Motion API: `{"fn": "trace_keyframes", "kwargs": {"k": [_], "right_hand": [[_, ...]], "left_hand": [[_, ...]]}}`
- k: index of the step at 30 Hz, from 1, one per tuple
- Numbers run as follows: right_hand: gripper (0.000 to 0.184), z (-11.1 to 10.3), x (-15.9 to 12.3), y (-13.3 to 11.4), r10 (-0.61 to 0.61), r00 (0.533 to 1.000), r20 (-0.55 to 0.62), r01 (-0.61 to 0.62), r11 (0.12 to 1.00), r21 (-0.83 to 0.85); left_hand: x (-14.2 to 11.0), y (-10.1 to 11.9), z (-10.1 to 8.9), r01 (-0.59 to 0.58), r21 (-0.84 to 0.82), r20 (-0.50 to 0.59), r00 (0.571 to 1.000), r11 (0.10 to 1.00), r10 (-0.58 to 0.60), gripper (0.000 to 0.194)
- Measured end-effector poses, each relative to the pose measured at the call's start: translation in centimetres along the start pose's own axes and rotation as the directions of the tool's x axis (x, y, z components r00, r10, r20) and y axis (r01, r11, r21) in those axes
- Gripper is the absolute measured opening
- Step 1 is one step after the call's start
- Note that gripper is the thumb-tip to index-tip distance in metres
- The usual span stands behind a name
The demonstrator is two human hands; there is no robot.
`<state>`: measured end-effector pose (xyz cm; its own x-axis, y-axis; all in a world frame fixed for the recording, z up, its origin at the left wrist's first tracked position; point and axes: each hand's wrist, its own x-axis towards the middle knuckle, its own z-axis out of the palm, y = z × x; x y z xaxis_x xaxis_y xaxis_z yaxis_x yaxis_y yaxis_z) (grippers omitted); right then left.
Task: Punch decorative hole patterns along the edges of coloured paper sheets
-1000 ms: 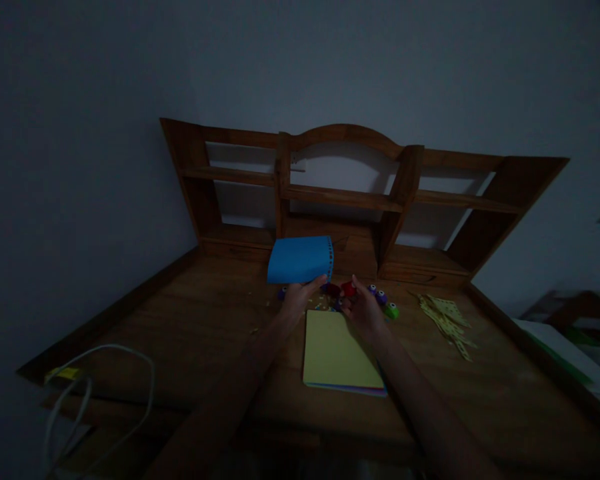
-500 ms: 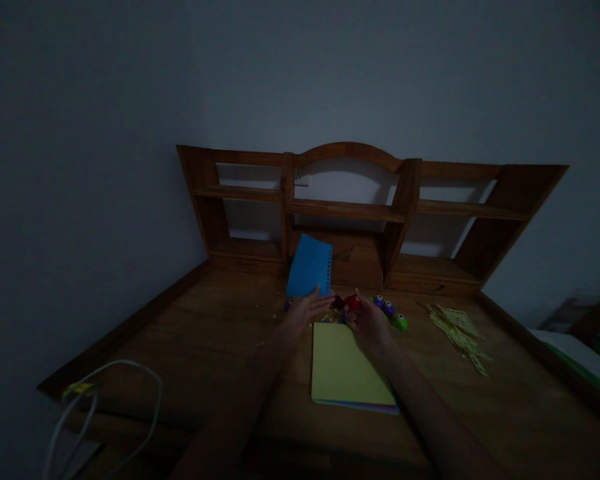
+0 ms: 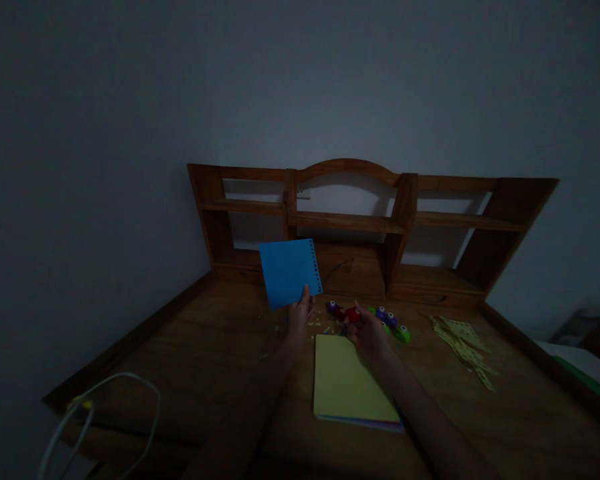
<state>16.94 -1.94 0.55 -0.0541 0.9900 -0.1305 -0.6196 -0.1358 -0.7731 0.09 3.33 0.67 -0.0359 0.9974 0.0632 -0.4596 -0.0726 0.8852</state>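
My left hand (image 3: 301,312) pinches the lower right corner of a blue paper sheet (image 3: 287,272), thumb on top, and holds it raised above the desk. A row of small holes runs down the sheet's right edge. My right hand (image 3: 370,333) has its fingers closed around a small red paper punch (image 3: 351,315); its details are dim. Below the hands lies a stack of coloured paper (image 3: 353,380) with a yellow sheet on top. Small paper bits (image 3: 320,323) are scattered between the hands. A purple punch (image 3: 333,307) rests just behind the red one.
Right of my right hand, several purple and green punches (image 3: 391,320) sit in a group. Yellow strips of punched paper (image 3: 463,343) lie farther right. A wooden shelf unit (image 3: 347,220) stands at the desk's back. A white cable (image 3: 125,375) loops at the front left.
My left hand, open beside the punch before, now grips the blue sheet. The sheet has moved left and turned from its place against the shelf. My right hand still holds the red punch.
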Motion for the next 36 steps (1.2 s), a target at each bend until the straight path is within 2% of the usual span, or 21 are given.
{"fn": "trace_keyframes", "kwargs": {"k": [3,6,13,17,23,28,36], "right_hand": [[0.027,-0.3,0.2,0.4,-0.017,1.0,-0.02,0.017,1.0,0.002],[0.024,-0.6,0.5,0.6,-0.021,1.0,-0.023,0.022,1.0,0.009],[0.022,-0.5,0.4,0.6,-0.028,0.999,-0.02,0.028,1.0,-0.002],[0.023,-0.4,0.4,0.8,-0.026,0.999,-0.035,0.026,1.0,-0.008],[0.023,-0.1,0.4,0.9,-0.037,0.998,-0.042,0.036,0.999,-0.036],[0.023,0.1,0.3,1.0,-0.088,0.995,-0.052,0.083,0.992,-0.099],[0.023,-0.8,1.1,1.9,-0.068,0.996,-0.059,0.063,0.995,-0.081]], "left_hand": [[0.0,0.2,0.1,-0.071,0.067,-0.246,0.966,0.995,0.085,0.056],[0.2,0.1,0.0,-0.034,0.036,-0.32,0.946,0.999,0.043,0.054],[1.0,-0.7,-0.4,-0.019,-0.067,-0.16,0.987,0.998,0.008,0.049],[1.1,-0.7,-0.4,-0.034,-0.087,-0.052,0.998,0.996,0.03,0.05],[0.6,0.0,0.1,-0.051,-0.091,-0.052,0.998,0.995,0.046,0.051],[0.9,0.0,0.0,-0.057,-0.14,0.015,0.998,0.989,0.059,0.055],[0.5,-0.2,0.1,-0.088,-0.126,-0.004,0.996,0.988,0.088,0.05]]}}
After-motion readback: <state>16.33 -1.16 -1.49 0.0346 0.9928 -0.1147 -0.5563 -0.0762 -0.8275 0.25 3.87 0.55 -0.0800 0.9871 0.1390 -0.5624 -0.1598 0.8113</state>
